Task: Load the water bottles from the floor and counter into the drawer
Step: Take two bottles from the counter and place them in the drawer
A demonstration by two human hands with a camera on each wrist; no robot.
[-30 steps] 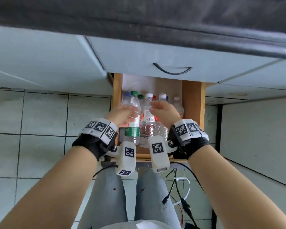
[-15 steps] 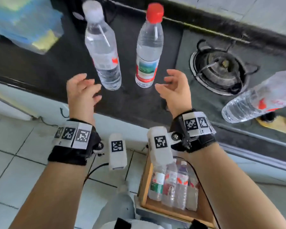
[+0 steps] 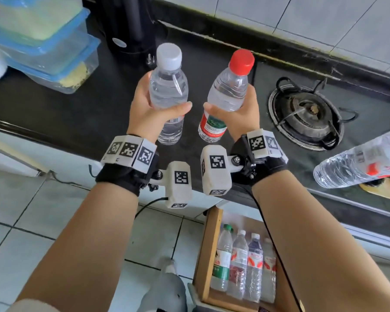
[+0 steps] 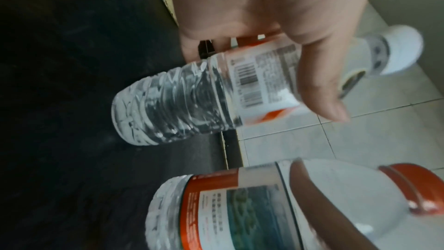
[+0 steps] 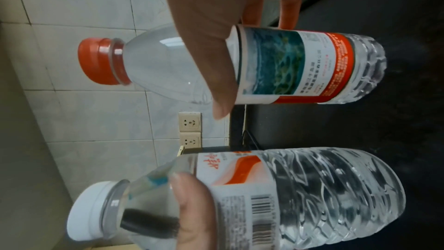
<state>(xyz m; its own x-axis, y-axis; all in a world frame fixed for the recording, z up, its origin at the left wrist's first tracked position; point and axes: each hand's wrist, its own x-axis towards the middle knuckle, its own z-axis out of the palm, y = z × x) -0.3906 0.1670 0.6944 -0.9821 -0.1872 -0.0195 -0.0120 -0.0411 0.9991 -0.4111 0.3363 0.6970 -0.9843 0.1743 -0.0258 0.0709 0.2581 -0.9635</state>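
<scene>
Over the black desk, the left hand is grasping a white-capped bottle and the right hand a red-capped bottle, fingers wrapped round each; below, the open drawer is holding upright bottles.

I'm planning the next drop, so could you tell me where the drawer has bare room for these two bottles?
The drawer holds four bottles in a tight row starting by its left wall; no gap shows between them. Its right side is hidden behind the right forearm, so room there cannot be judged. On the counter, a bare patch lies between the plastic containers and the left hand.
</scene>
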